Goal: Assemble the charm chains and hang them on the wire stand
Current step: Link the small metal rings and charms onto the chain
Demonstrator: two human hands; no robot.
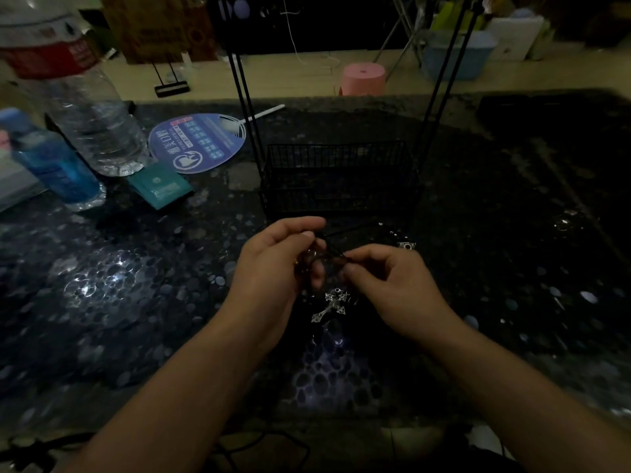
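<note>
My left hand [273, 264] and my right hand [382, 285] meet over the dark table, both pinching a thin black cord [333, 249] between thumb and fingers. A silver cross charm [333, 305] dangles just below and between the hands. A second small silver charm [406, 245] lies on the table beyond my right hand. The black wire stand [338, 179] rises right behind the hands, with a basket at its base and slanted uprights going out of view at the top. The cord is hard to follow against the dark surface.
A large clear water bottle [92, 117], a small blue bottle [58, 165], a teal packet [160, 187] and a blue hand fan [198, 141] stand at the back left. A pink stool [363, 78] and a blue bin [457, 56] are on the floor beyond the table.
</note>
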